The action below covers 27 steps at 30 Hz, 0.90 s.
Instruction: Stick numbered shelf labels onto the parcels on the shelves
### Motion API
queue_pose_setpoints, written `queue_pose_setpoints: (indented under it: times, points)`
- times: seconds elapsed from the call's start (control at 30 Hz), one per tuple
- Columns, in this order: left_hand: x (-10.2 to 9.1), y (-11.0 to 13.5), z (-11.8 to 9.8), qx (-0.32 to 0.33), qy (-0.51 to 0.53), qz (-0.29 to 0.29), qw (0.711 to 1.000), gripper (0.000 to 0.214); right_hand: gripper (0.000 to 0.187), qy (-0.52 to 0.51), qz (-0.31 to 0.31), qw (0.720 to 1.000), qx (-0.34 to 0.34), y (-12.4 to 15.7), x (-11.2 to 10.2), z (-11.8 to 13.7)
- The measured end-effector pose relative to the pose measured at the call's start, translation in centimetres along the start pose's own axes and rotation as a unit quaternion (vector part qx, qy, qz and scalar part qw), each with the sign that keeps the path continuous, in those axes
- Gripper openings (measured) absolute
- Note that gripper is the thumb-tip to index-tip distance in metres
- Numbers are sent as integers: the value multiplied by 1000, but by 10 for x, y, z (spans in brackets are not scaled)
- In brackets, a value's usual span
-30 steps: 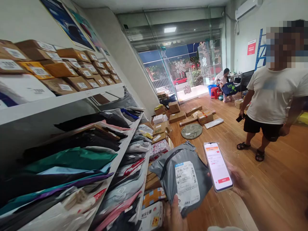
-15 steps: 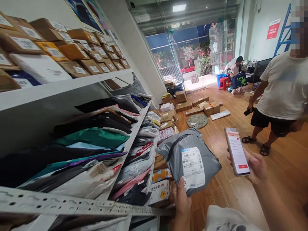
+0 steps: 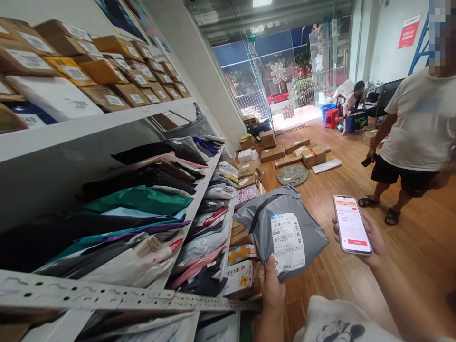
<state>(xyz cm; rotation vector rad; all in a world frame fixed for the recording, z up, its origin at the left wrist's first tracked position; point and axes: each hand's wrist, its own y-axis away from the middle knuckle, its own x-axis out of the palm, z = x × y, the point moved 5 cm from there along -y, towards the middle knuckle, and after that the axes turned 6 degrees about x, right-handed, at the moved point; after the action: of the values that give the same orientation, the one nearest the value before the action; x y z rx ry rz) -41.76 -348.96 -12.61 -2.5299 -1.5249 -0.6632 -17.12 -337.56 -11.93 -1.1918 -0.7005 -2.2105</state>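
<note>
My left hand (image 3: 271,289) grips the lower edge of a grey plastic mailer parcel (image 3: 281,223) with a white shipping label (image 3: 287,242), held up in front of me beside the shelving. My right hand (image 3: 370,237) holds a smartphone (image 3: 352,224) with its lit screen facing me, just right of the parcel. The two do not touch.
White metal shelves (image 3: 107,121) on the left carry cardboard boxes (image 3: 103,71) above and stacked soft mailers (image 3: 142,204) below. More boxes (image 3: 272,153) lie on the wooden floor (image 3: 356,180). A person in a white shirt (image 3: 420,123) stands at right; another person (image 3: 354,102) sits by the glass entrance.
The view has dropped and shifted, bringing a lower shelf rail into sight. The parcel and phone stay in my hands, with the phone lower and turned flatter toward me.
</note>
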Motion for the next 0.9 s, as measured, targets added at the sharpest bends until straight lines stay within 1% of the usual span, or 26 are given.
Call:
queue_pose_setpoints:
  times: [0.1, 0.17, 0.23, 0.3, 0.4, 0.6, 0.7, 0.8, 0.83, 0.9]
  points:
    - [1, 0, -1, 0, 2, 2, 1000, 63, 60, 25, -1, 1000, -5, 6, 3, -1]
    - [1, 1, -1, -2, 3, 6, 1000, 62, 66, 42, 11, 999, -3, 11, 7, -2]
    - [2, 1, -2, -3, 2, 9, 1000, 63, 68, 51, 27, 998, 10, 14, 11, -4]
    - [1, 1, -2, -3, 0, 4, 1000, 63, 63, 50, 33, 998, 22, 14, 14, -6]
    - [-1, 0, 0, -17, -1, 2, 1000, 62, 52, 24, 21, 999, 26, 10, 13, -8]
    - [-7, -2, -1, -10, 2, -4, 1000, 64, 49, -10, 28, 999, 29, 5, 9, -13]
    - [-11, -4, 0, -17, -5, 3, 1000, 65, 45, -13, 16, 999, 27, 6, 6, -10]
    - [-20, -9, 5, -22, -24, 1, 999, 63, 45, -1, -1, 1000, 22, 8, 4, -4]
    - [-25, -12, 6, -15, -40, -3, 999, 61, 46, 4, -8, 1000, 17, 8, 4, -2]
    - [-36, -21, 6, 21, -82, -5, 996, 54, 49, 10, -23, 1000, 8, 9, 4, 4]
